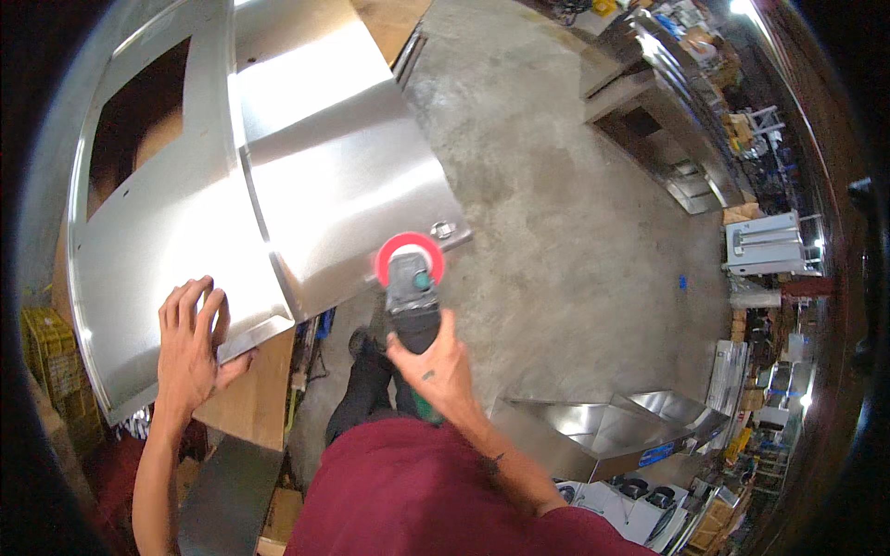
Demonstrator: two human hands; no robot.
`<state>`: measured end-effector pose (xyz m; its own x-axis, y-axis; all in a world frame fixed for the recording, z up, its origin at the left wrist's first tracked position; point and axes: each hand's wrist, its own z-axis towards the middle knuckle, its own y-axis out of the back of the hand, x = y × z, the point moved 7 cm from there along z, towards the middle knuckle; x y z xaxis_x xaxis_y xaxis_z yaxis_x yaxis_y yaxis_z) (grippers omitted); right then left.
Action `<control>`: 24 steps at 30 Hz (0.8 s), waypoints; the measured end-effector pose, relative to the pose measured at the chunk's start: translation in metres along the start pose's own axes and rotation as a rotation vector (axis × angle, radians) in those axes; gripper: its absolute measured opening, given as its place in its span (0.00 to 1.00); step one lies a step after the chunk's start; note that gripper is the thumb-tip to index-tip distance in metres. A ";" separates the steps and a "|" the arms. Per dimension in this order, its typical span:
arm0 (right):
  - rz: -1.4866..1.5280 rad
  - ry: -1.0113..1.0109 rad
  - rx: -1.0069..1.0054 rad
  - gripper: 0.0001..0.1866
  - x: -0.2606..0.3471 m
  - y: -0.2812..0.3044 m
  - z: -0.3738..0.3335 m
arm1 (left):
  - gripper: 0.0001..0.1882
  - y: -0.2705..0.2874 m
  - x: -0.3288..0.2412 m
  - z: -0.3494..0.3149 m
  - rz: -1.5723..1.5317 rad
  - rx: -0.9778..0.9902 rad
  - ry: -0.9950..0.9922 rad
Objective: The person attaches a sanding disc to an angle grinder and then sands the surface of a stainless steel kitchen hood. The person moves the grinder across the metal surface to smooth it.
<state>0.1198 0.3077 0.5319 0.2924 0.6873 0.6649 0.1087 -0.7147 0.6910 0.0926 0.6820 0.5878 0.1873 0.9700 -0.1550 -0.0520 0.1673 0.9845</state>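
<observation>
My right hand (pixel 438 366) is closed round the dark body of an angle grinder (pixel 411 295). Its round disc (pixel 436 255), red at the rim and pale inside, is at the near edge of a shiny sheet-metal panel (pixel 343 195); whether it touches the metal I cannot tell. A round hole lies in that panel near its right corner. My left hand (pixel 190 347) grips the near edge of a second sheet-metal panel (pixel 153 264), fingers bent on top and thumb at the folded lip. This panel has a large rectangular cutout.
Under the panels is a wooden tabletop (pixel 250 394). Concrete floor (pixel 556 213) stretches to the right. Bent steel pieces (pixel 593 431) stand at the lower right, and a large steel housing (pixel 649 130) is at the upper right. A yellow crate (pixel 56 357) sits at the left.
</observation>
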 end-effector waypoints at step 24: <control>0.106 -0.012 -0.009 0.37 0.012 0.016 -0.005 | 0.48 0.000 0.005 -0.002 -0.003 0.002 -0.054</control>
<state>0.1205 0.3051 0.5527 0.3135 0.6065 0.7306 0.0677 -0.7817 0.6199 0.0913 0.6870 0.5870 0.2402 0.9585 -0.1535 -0.0494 0.1700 0.9842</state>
